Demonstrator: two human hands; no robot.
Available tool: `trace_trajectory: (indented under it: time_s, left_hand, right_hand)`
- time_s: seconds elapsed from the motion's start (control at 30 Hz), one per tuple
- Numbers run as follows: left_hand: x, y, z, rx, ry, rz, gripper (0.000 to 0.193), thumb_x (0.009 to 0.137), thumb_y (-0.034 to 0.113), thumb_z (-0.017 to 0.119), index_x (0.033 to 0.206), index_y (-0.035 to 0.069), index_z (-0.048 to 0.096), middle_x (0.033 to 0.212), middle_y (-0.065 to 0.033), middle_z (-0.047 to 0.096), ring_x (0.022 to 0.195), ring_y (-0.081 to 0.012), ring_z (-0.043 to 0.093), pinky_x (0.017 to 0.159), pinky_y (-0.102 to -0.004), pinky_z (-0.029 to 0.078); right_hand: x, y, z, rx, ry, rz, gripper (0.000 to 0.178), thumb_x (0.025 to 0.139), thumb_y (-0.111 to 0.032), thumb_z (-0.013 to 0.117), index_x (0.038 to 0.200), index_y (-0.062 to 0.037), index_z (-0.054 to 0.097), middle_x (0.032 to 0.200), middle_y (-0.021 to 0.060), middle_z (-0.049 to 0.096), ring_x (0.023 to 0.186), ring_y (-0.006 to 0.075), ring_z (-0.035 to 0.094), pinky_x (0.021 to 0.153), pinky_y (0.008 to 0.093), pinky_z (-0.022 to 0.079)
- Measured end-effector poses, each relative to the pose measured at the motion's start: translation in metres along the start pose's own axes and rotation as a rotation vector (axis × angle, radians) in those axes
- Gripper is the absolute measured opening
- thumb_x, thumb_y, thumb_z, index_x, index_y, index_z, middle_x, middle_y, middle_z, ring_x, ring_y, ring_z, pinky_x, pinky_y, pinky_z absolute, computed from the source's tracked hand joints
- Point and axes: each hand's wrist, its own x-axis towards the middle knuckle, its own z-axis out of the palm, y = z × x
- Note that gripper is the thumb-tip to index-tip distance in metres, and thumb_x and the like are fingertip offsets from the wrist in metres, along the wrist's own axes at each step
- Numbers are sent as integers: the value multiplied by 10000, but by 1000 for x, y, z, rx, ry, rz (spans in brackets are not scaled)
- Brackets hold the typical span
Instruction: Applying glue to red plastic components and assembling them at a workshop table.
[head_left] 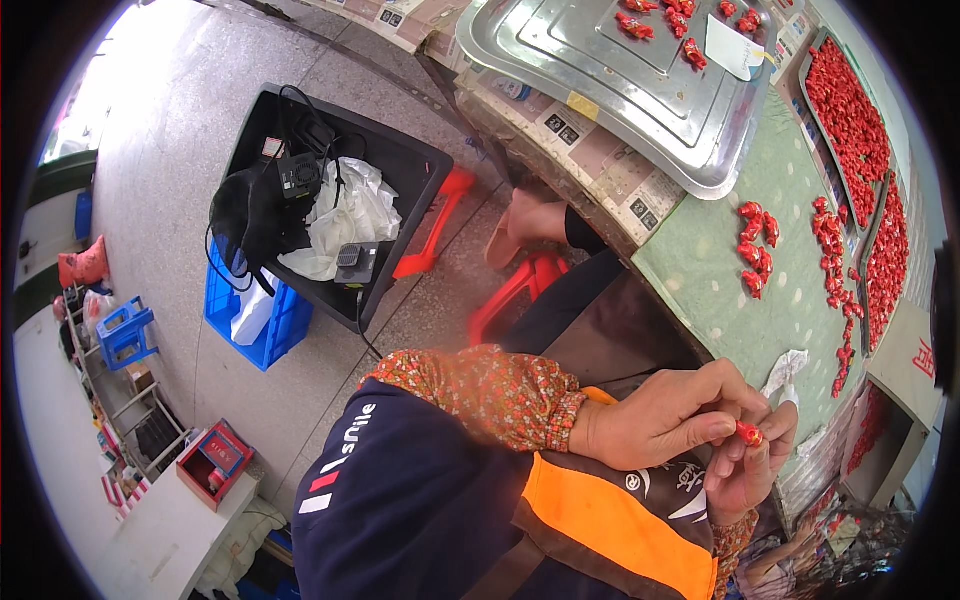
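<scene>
Held between the fingertips of both hands is a small red wrapped candy. My left hand comes in from the left in a flowered sleeve, its thumb and fingers pinched at the candy. My right hand grips the candy from the other side, fingers bent around it. A crumpled white piece of paper or cloth shows just beyond the fingers. On the pale green dotted table cover past my hands lie loose red candies and a longer row of them.
A metal tray carries several candies and a white card. Two trays heaped with red candies stand at the far right. Left of the table are a black bin with cables, a blue crate, a red stool and a person's foot.
</scene>
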Motion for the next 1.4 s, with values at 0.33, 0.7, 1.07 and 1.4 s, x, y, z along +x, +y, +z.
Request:
trace_trajectory:
  time_s: [0.33, 0.7, 1.07, 1.4]
  left_hand:
    - [-38, -23, -101, 718, 211, 18, 229, 986, 218, 512, 913, 43, 640, 808, -99, 593, 707, -248, 594, 658, -324, 469]
    - [-100, -262, -376, 1611, 535, -473, 554, 782, 227, 734, 1249, 18, 519, 1286, -204, 506, 1216, -371, 502, 998, -406, 426]
    - [-52, -305, -302, 1017, 599, -1081, 870, 797, 38, 541, 1502, -17, 34, 1495, -415, 42, 1409, -532, 111, 1169, -511, 154]
    - [-116, -393, -348, 353, 547, -312, 714, 908, 228, 539, 1482, -11, 186, 1483, -328, 171, 1383, -383, 239, 1134, -369, 199]
  right_hand:
    - [5, -10, -2, 277, -33, 97, 223, 907, -24, 623, 925, 7, 402, 728, 142, 477, 531, 192, 519, 342, 299, 540]
    - [2, -10, -2, 263, -26, 119, 232, 894, -20, 638, 904, 13, 409, 741, 150, 490, 553, 199, 532, 362, 310, 560]
    - [4, 1, -5, 264, -31, 83, 224, 895, -15, 630, 909, 10, 408, 740, 147, 489, 537, 191, 529, 357, 305, 554]
    - [1, 3, -9, 287, -20, 82, 202, 889, -7, 630, 903, 15, 430, 734, 145, 488, 537, 190, 529, 351, 295, 546]
